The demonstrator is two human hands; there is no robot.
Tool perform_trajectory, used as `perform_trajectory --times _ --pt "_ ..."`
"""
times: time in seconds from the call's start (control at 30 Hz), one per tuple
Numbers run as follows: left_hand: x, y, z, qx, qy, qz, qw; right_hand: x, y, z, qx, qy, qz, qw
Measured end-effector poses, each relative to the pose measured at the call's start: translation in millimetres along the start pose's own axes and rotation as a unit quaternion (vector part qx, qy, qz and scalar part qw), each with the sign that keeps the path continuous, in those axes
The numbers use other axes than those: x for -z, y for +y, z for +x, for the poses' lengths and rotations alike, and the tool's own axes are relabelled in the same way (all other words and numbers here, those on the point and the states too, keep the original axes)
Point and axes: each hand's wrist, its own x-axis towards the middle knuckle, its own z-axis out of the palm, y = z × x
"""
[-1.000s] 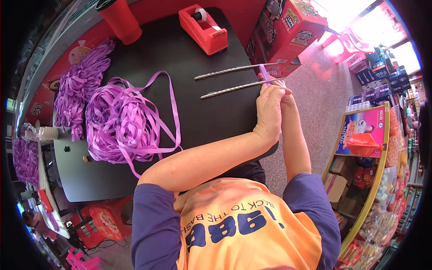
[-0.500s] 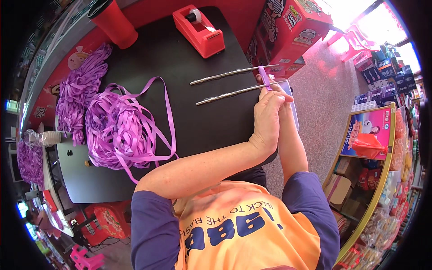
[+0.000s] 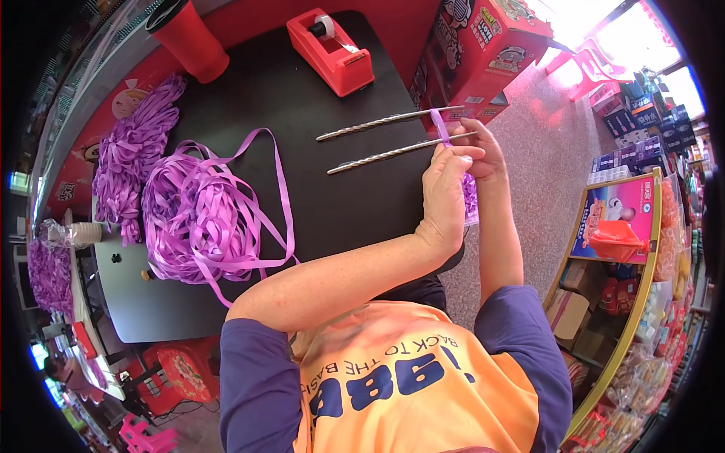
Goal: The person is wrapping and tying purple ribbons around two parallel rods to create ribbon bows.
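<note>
Two thin twisted metal rods (image 3: 377,157) jut side by side over the dark table, pointing left. A short purple ribbon loop (image 3: 439,125) spans both near their right ends. My left hand (image 3: 444,189) is closed, its fingertips pinching the ribbon where it meets the nearer rod. Just right of it, my right hand (image 3: 489,155) has bent fingers around the rods' right tips; anything held there is too hidden to make out. Below my hands, a clear container (image 3: 471,219) with small purple pieces is partly covered. Left on the table lies a loose heap of purple ribbon (image 3: 204,219).
A second purple ribbon bundle (image 3: 136,158) lies at the far left, beside a red cup-shaped container (image 3: 192,45). A red tape dispenser (image 3: 332,57) stands at the table's back. Beyond the right edge are a red box (image 3: 476,57) and a display shelf (image 3: 615,249).
My right hand has moved right, out from behind my left hand, uncovering the purple pieces in the container. My left hand stays at the rods, which have barely shifted.
</note>
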Motion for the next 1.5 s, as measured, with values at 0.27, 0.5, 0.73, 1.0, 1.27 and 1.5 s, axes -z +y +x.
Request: perform_trajectory --times 0.27,0.5,0.73,1.0,1.27,1.5 --pt "-1.5 4.8 -2.8 0.028 0.003 -0.006 1.000 -17.7 -33.5 -18.3 0.083 0.154 -0.326 0.929" --pt "-7.7 9.1 -5.2 0.043 0.022 -0.042 0.998 -27.7 -44.8 -11.7 0.031 0.088 -0.375 0.922" --pt "-6.4 8.5 -5.3 0.073 0.043 -0.054 0.995 -17.8 -41.6 -1.0 0.002 0.047 -0.337 0.940" --pt "2.8 4.4 0.2 0.076 0.004 -0.065 0.995 -13.2 9.1 25.9 -0.010 0.019 -0.246 0.969" --pt "1.2 4.2 -2.4 0.069 0.001 -0.056 0.996 -34.8 32.9 19.0 0.091 0.075 -0.190 0.975" --pt "-1.5 4.8 -1.4 0.069 0.007 -0.058 0.996 -39.0 25.1 2.7 0.097 0.150 -0.288 0.941"
